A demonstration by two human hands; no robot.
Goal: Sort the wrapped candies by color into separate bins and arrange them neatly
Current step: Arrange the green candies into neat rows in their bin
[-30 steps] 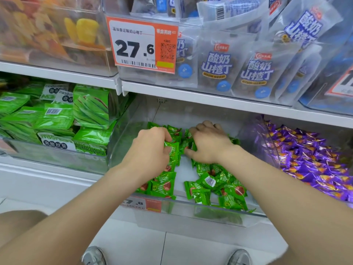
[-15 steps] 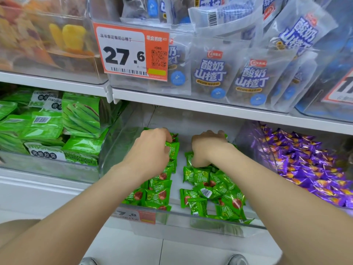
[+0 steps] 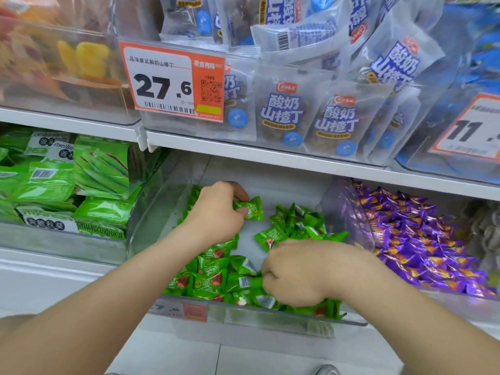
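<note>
Inside the clear plastic bin [image 3: 151, 223], the left hand [image 3: 216, 212] pinches one green wrapped candy [image 3: 250, 208] above the bin's bare middle. The right hand [image 3: 300, 272] lies among the front heap of green candies [image 3: 213, 280], its grip curled, perhaps on a wrapper; I cannot tell.

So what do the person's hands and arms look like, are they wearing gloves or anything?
No gloves. The left hand and right hand are bare, and the left arm and right arm too: no sleeves, watch, bracelet or rings show.
</note>
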